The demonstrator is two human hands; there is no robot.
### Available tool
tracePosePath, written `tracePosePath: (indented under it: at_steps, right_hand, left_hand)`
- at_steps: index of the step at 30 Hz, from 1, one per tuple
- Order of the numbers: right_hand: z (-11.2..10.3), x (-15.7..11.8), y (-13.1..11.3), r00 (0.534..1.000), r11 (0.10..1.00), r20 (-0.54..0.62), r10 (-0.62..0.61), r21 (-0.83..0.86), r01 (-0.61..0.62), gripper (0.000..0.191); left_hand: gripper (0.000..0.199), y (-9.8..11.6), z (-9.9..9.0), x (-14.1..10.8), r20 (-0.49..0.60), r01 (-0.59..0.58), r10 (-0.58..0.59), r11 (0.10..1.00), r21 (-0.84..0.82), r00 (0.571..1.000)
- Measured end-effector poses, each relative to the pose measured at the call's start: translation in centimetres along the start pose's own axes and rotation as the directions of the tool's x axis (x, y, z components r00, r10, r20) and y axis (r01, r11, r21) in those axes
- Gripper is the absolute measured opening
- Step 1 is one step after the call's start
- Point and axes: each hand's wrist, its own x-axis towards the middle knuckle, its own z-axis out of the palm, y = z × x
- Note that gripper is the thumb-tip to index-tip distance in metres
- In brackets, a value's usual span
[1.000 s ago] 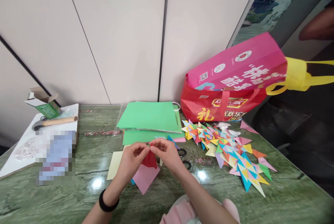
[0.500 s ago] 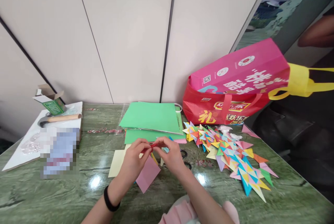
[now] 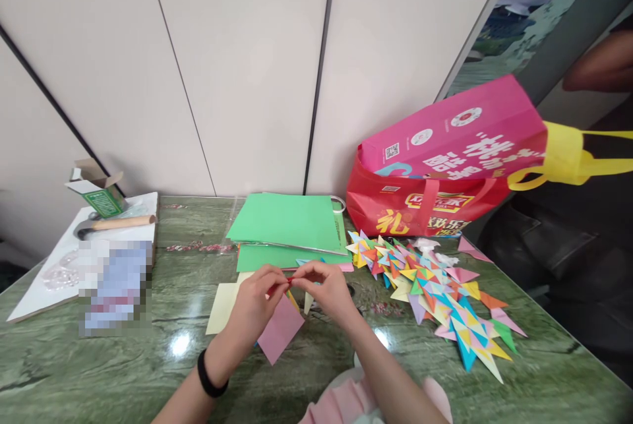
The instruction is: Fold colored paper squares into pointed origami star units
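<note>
A small piece of red paper (image 3: 291, 279) is pinched between the fingertips of both hands, mostly hidden by them. My left hand (image 3: 262, 295), with a black band on its wrist, grips it from the left. My right hand (image 3: 326, 289) holds it from the other side. Below the hands lies a pink paper square (image 3: 281, 332), and to the left a pale yellow sheet (image 3: 221, 308). Behind them rests a stack of green paper (image 3: 287, 223). Scissors under my right hand are almost wholly covered.
Many folded paper triangles (image 3: 435, 285) in mixed colours spread to the right. A red gift bag (image 3: 386, 206) and a magenta bag (image 3: 459, 124) stand behind them. On the left, a white board (image 3: 30, 295) bears a hammer (image 3: 123, 222) and an opened small box (image 3: 103, 202).
My right hand has shifted slightly to the right and now covers more of the scissors. Both hands still hold the red paper.
</note>
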Motion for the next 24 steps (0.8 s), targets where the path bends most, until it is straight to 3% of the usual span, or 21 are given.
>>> tracePosePath:
  at_steps: [4, 7, 10, 14, 18, 24]
  right_hand:
    - [-0.11, 0.14, 0.0, 0.998, 0.981, 0.036, 0.045, 0.185, -0.051, 0.013]
    - [-0.29, 0.18, 0.03, 0.997, 0.975, 0.062, 0.048, 0.215, -0.06, 0.018]
    - [-0.41, 0.18, 0.08, 0.992, 0.98, 0.103, 0.069, 0.178, -0.087, 0.02]
    - [-0.35, 0.2, 0.24, 0.983, 0.973, 0.15, 0.101, 0.189, -0.129, 0.021]
    - [-0.18, 0.27, 0.47, 0.981, 0.943, 0.12, 0.149, 0.28, -0.178, 0.021]
    - [-0.02, 0.34, 0.34, 0.972, 0.898, 0.085, 0.218, 0.372, -0.234, 0.025]
  left_hand:
    - [0.012, 0.7, -0.33, 0.21, 0.115, 0.305, -0.284, 0.904, -0.3, 0.952]
    - [0.015, 0.8, -0.55, 0.4, 0.232, 0.442, -0.378, 0.801, -0.403, 0.896]
    - [0.024, 0.54, -0.49, 0.46, 0.301, 0.478, -0.382, 0.789, -0.387, 0.874]
    - [0.027, 0.33, -0.16, 0.35, 0.411, 0.463, -0.329, 0.839, -0.285, 0.85]
    - [0.031, 0.74, -0.08, 0.32, 0.382, 0.479, -0.362, 0.834, -0.275, 0.85]
    - [0.027, 1.0, -0.06, 0.33, 0.404, 0.559, -0.42, 0.756, -0.34, 0.813]
